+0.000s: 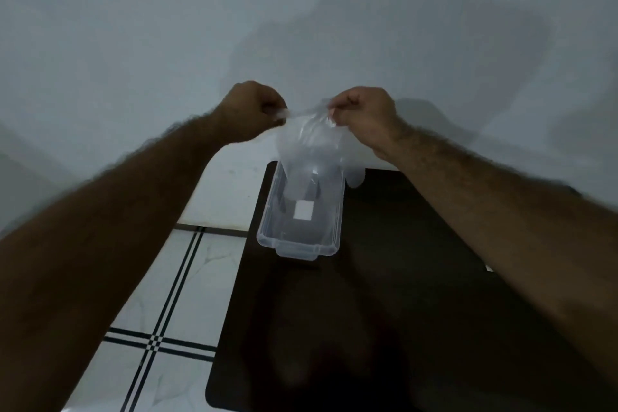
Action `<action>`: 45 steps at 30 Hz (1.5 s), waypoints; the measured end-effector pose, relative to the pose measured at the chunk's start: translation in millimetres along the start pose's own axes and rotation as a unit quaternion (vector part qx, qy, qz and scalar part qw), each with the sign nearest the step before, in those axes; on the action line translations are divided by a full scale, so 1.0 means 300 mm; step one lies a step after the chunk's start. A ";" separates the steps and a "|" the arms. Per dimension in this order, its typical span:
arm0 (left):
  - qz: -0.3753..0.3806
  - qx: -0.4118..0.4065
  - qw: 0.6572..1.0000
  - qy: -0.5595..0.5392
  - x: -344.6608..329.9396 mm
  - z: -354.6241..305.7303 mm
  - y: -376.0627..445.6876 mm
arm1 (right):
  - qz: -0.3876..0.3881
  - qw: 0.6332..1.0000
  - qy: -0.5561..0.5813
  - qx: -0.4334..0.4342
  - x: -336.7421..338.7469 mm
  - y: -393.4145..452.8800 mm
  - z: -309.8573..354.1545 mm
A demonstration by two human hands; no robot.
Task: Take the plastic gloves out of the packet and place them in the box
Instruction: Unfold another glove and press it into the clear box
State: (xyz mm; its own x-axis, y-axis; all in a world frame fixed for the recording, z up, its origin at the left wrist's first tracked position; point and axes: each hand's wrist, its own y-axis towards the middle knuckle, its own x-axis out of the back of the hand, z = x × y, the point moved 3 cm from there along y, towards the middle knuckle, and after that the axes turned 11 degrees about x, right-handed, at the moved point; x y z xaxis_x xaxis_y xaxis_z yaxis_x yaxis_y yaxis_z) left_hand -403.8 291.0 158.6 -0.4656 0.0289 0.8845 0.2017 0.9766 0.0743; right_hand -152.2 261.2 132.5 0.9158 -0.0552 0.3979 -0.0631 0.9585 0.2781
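A clear plastic glove (311, 147) hangs in the air, stretched between both hands by its upper edge. My left hand (249, 112) pinches the left end of that edge and my right hand (363, 115) pinches the right end. The glove's fingers dangle down over the far end of a clear plastic box (329, 237), which stands open on a dark table (384, 311). A small white square label shows at the bottom of the box. No packet is visible.
The dark table stands against a pale wall (301, 10). To its left lies a white tiled floor (180, 294) with black line patterns. My forearms fill both lower sides of the view.
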 end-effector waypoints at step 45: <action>0.217 -0.145 0.879 0.400 -0.687 0.304 -0.158 | 0.504 0.666 -0.526 0.161 -0.507 -0.287 -0.538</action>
State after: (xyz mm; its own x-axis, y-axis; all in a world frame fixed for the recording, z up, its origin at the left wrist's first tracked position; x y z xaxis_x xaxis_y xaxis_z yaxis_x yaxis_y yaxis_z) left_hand -395.9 258.2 -69.2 0.4403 0.1123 0.8908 0.4766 0.8116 -0.3379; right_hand -222.2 232.2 -93.0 -0.4293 0.2426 0.8700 -0.6729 0.5566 -0.4873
